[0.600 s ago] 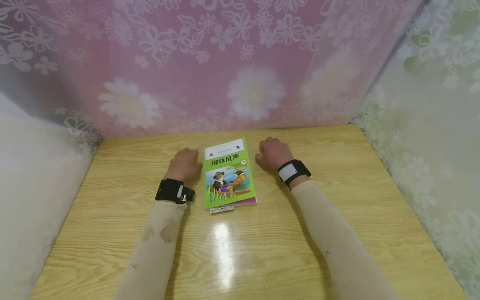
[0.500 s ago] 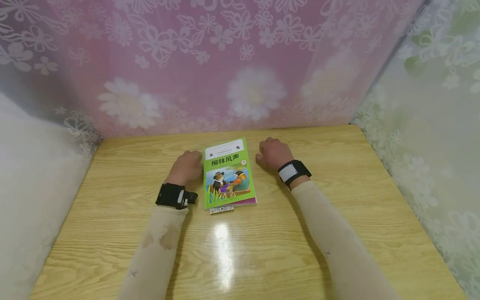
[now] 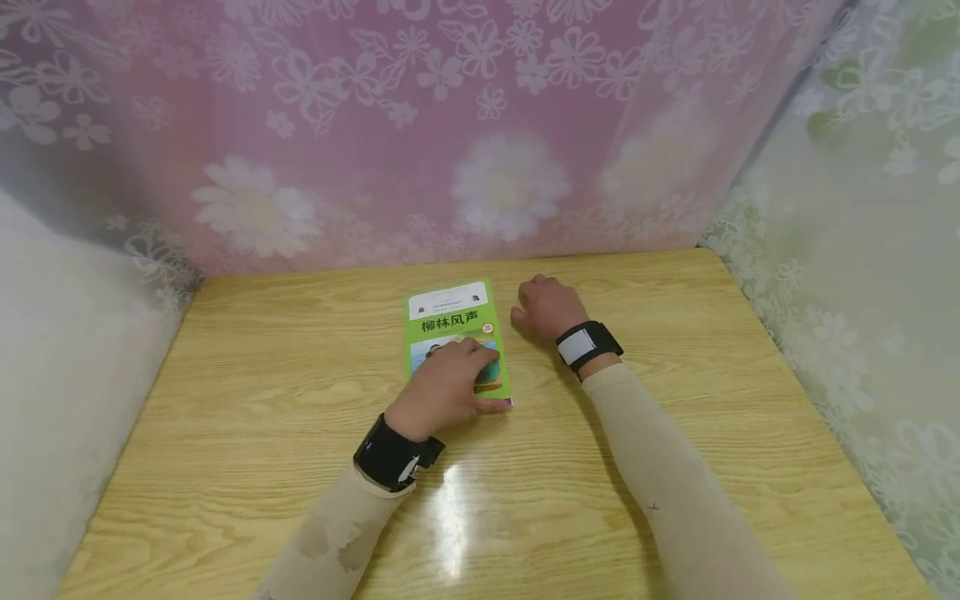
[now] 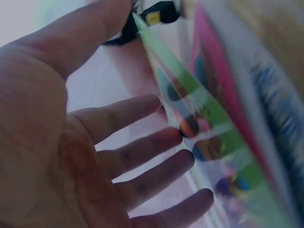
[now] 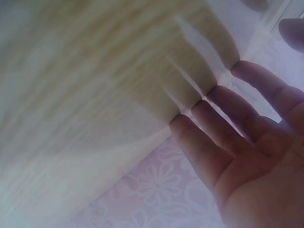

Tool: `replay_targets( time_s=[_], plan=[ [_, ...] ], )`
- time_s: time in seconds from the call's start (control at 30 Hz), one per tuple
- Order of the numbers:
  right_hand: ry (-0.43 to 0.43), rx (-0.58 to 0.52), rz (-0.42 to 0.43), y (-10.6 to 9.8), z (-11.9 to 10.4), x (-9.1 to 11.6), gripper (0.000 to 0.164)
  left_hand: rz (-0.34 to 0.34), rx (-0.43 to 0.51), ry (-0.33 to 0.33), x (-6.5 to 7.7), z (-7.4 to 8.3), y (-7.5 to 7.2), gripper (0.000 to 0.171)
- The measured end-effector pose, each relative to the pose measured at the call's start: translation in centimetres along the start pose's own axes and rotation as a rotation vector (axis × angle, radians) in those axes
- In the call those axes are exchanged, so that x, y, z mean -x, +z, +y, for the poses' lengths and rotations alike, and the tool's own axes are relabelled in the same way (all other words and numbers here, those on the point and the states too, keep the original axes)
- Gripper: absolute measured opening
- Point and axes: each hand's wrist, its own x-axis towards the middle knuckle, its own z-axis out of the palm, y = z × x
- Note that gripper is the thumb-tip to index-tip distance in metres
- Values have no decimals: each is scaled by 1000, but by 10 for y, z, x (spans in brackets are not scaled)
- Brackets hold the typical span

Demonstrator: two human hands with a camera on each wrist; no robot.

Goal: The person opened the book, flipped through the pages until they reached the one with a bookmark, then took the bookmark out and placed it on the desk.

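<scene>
A green-bordered picture book (image 3: 450, 302) with Chinese characters lies on the wooden table. My left hand (image 3: 442, 387) reaches across its lower half and hides part of the cover picture. In the head view the thumb is at the book's lower right corner. The left wrist view shows the fingers (image 4: 147, 147) fairly straight, their tips at the green cover (image 4: 199, 104), with a pink layer (image 4: 223, 85) behind it. To the right of the book my right hand (image 3: 551, 307) rests with loosely bent fingers. Its fingertips (image 5: 178, 121) touch the tabletop in the right wrist view and hold nothing.
The light wooden table (image 3: 675, 467) meets a pink flowered cloth (image 3: 390, 192) at its back edge. Pale patterned cloth (image 3: 862, 275) hangs along the right side. A blurred blue-patterned surface (image 4: 270, 85) shows beside the book in the left wrist view.
My left hand has moved right and nearer to me, from beside the book onto its lower part. It covers where a small speckled strip stuck out. The right hand stays put.
</scene>
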Motion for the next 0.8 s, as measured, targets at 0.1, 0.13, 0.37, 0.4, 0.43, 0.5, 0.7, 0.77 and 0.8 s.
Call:
replay_targets(
  time_s=[0.1,0.13,0.37,0.4,0.43,0.5,0.7,0.77,0.8],
  plan=[
    [4,-3,1,1,2,0,26,11,-43,5,0,3,11,67],
    [4,-4,2,1,2,0,26,12,-50,3,0,3,14,65],
    [-4,-33,5,-1,1,1,25,1,-119,-9,2,4,21,52],
    [-6,-34,4,-1,1,1,25,-1,-119,0,2,4,21,50],
    [-8,-37,2,-1,1,1,25,-4,-116,10,2,4,20,48],
    [-9,-42,-1,0,2,1,26,-9,-95,29,2,3,18,45],
    [-7,-31,-2,0,4,2,26,-37,8,86,2,-5,12,43],
    [-10,-33,-11,-1,5,3,28,-55,64,99,3,-8,10,40],
    [-10,-37,-16,-1,4,4,30,-61,99,98,4,-10,9,38]
  ],
)
